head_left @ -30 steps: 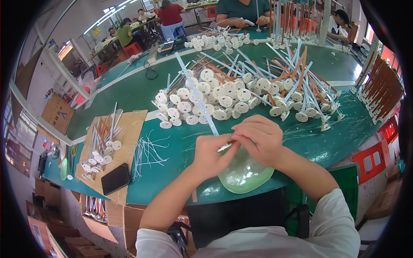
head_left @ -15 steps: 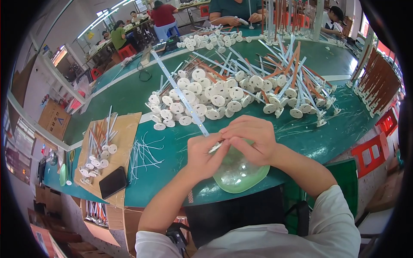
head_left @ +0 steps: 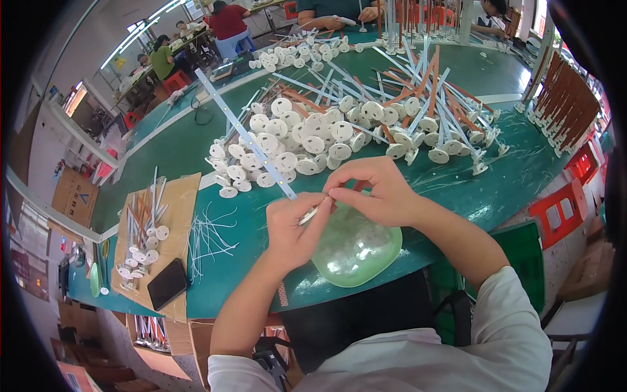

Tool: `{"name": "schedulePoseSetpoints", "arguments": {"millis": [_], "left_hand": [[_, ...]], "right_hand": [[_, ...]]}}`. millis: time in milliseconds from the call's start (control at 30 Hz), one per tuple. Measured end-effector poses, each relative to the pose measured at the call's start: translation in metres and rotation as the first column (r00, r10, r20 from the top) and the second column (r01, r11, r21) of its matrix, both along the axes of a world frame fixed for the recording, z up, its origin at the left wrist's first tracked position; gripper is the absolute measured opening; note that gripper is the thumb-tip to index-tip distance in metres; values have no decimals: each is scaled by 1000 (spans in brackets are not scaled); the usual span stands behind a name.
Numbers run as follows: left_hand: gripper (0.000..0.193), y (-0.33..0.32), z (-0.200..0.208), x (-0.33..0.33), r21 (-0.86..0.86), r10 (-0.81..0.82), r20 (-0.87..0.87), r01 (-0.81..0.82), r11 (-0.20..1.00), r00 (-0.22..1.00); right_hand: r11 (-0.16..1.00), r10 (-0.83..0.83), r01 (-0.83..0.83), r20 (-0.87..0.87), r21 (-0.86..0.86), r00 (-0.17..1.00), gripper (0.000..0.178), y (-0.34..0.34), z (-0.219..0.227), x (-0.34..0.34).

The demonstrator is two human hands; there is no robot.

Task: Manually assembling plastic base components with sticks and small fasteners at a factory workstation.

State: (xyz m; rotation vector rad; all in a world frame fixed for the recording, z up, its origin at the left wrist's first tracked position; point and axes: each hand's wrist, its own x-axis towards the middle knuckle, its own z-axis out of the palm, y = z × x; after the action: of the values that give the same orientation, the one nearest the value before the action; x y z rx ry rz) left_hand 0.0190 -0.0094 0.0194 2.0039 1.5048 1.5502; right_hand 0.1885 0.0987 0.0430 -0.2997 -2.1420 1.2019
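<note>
Green tabletop (head_left: pixel 477 202) below: left hand (head_left: pixel 287 228) clamps a white disc (head_left: pixel 307 215), pale strip (head_left: pixel 245 134) slanting away ahead; right hand (head_left: pixel 375 189) meets it, fingertips together over a green dish (head_left: pixel 359 251), heaped discs (head_left: pixel 314 144) beyond.

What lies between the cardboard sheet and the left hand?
The head view shows thin white strands lying loose beside the cardboard sheet, then green tabletop up to the left hand, which holds the LED strip.

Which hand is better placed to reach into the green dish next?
Right hand, probably: it appears over the far edge of the green dish, while the left hand holds the pale strip.
</note>
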Motion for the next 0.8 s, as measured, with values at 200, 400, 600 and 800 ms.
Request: {"name": "schedulePoseSetpoints", "arguments": {"millis": [200,400,600,800], "left_hand": [[7,2,-2,-3,-5,-10,-72,10,1000,997],[6,1,2,-5,-13,22,-116,-24,1000,993],[5,-4,10,-11,-72,-35,-103,28,997,994],[22,-8,-5,-9,-188,-84,477,194,963,875]], "right_hand": [[999,-2,4,57,-38,998,10,4,-1,0],[940,10,-8,-3,340,1000,10,10,-9,0],[893,-19,85,-151,442,988,11,-3,-13,-3],[844,-82,260,-366,470,927,11,-16,-19,-10]]}}
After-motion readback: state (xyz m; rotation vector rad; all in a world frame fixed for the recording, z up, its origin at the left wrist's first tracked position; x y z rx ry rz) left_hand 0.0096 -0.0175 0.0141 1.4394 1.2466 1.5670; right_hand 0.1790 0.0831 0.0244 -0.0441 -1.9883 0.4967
